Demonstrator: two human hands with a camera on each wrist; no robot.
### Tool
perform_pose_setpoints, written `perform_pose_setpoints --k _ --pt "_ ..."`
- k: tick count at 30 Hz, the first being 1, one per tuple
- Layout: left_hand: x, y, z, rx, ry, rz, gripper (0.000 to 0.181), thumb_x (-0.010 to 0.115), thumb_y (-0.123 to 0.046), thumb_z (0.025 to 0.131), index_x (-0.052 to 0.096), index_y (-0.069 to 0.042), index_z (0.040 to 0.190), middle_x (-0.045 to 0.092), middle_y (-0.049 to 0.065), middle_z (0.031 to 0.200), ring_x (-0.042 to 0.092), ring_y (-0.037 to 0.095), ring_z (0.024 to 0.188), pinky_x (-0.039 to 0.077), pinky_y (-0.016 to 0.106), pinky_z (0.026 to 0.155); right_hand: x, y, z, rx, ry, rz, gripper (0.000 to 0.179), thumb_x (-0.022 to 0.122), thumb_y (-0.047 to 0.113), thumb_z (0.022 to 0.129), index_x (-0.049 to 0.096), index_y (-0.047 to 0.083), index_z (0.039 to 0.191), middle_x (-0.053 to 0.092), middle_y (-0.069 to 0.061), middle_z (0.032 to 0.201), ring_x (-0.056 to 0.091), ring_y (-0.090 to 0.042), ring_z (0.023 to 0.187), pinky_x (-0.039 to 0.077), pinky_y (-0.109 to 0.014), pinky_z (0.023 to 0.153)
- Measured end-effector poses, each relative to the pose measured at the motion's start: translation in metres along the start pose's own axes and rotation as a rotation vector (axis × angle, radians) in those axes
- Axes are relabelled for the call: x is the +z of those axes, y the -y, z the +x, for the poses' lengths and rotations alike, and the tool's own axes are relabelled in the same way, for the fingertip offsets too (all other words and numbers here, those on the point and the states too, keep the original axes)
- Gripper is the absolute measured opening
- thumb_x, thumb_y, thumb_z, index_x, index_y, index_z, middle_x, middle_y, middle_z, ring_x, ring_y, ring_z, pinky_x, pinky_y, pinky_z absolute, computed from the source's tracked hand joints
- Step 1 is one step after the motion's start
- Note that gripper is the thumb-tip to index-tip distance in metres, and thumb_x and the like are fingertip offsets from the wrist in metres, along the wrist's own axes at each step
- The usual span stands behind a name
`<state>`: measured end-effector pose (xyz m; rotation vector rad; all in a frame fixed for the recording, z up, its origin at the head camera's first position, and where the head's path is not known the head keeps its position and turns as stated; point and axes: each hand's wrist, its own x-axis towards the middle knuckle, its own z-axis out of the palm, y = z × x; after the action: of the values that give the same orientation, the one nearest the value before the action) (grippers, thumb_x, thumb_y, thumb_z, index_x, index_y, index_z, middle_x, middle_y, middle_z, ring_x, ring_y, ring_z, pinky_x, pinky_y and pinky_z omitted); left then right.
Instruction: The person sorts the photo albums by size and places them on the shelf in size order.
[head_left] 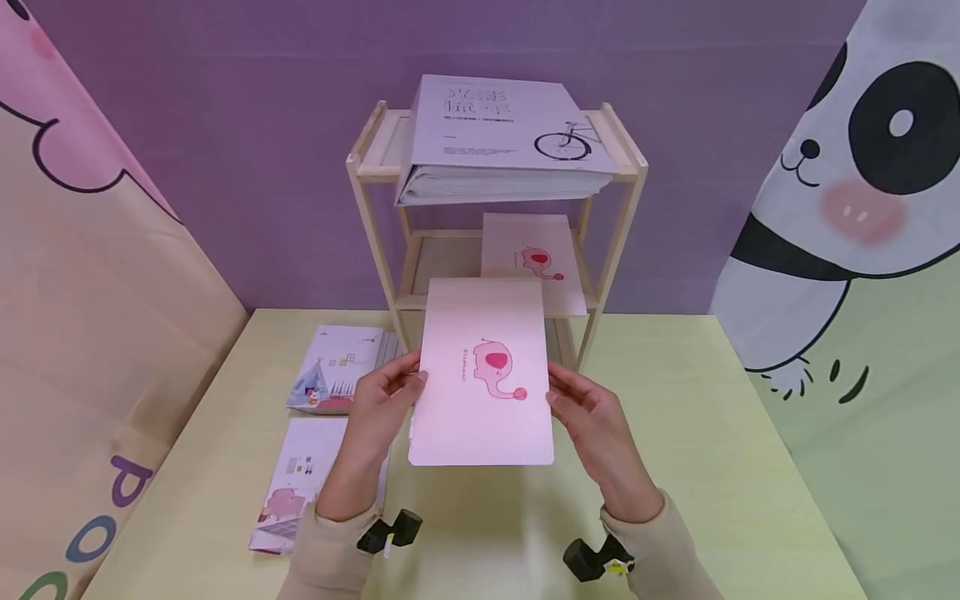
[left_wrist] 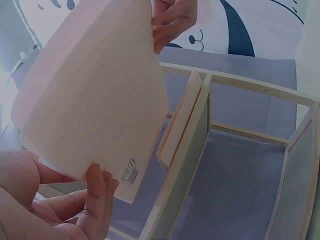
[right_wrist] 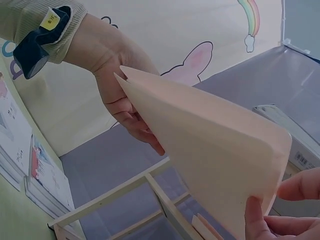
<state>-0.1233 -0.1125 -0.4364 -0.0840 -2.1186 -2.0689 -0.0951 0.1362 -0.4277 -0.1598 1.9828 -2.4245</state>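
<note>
A thin pink notebook [head_left: 480,433] with a red elephant on its cover is held up between both hands, over the table in front of the shelf. My left hand [head_left: 382,408] pinches its left edge, and my right hand [head_left: 596,429] pinches the right edge. From the left wrist view, the notebook's pale back [left_wrist: 100,100] shows a small barcode near one corner. Its pages and covers part slightly at one end in the right wrist view. Behind it, a matching pink elephant notebook [head_left: 532,242] lies on the middle tier of the wooden rack [head_left: 382,250].
On the rack's top tier lies a thick white book [head_left: 495,133] with a bicycle drawing, overhanging the front. Left on the table [head_left: 697,467] are a stack of books [head_left: 337,358] and, nearer, another pale book [head_left: 292,467]. Printed cloth walls stand on both sides.
</note>
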Motion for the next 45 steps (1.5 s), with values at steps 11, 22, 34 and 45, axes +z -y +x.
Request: perform_pose_setpoints --k 11,22,34,45 --pt "0.002 -0.002 0.008 0.025 -0.027 0.001 0.034 0.057 0.006 0.092 0.057 0.012 0.125 0.061 0.022 0.107 0.052 0.010 0.084 0.045 0.015 0.067 0.004 -0.002 0.007 -0.052 -0.013 -0.032 0.042 0.044 -0.009 0.095 0.043 -0.013 0.137 0.049 -0.026 0.135 0.057 -0.019 0.111 0.048 -0.027 0.092" --pt "0.000 -0.009 0.016 0.022 0.041 -0.019 0.041 0.049 0.012 0.092 0.048 0.014 0.133 0.054 0.030 0.122 0.050 0.008 0.092 0.044 0.013 0.074 0.008 -0.004 0.019 -0.156 -0.024 -0.051 0.041 0.047 -0.009 0.095 0.045 -0.013 0.136 0.051 -0.027 0.133 0.056 -0.019 0.110 0.049 -0.023 0.088" --pt "0.002 -0.012 0.026 0.012 0.047 -0.019 0.042 0.049 0.011 0.093 0.047 0.013 0.135 0.053 0.029 0.123 0.049 0.017 0.096 0.045 0.013 0.073 0.010 -0.006 0.030 -0.219 -0.090 -0.096 0.037 0.048 -0.010 0.094 0.051 -0.014 0.130 0.055 -0.028 0.129 0.059 -0.018 0.103 0.051 -0.022 0.084" --pt "0.009 -0.010 0.040 0.031 -0.025 -0.038 0.038 0.051 0.012 0.092 0.050 0.015 0.130 0.055 0.031 0.124 0.052 0.004 0.086 0.043 0.011 0.070 0.013 -0.007 0.043 -0.227 -0.147 -0.135 0.034 0.051 -0.006 0.095 0.054 -0.013 0.128 0.058 -0.028 0.124 0.060 -0.017 0.095 0.051 -0.020 0.078"
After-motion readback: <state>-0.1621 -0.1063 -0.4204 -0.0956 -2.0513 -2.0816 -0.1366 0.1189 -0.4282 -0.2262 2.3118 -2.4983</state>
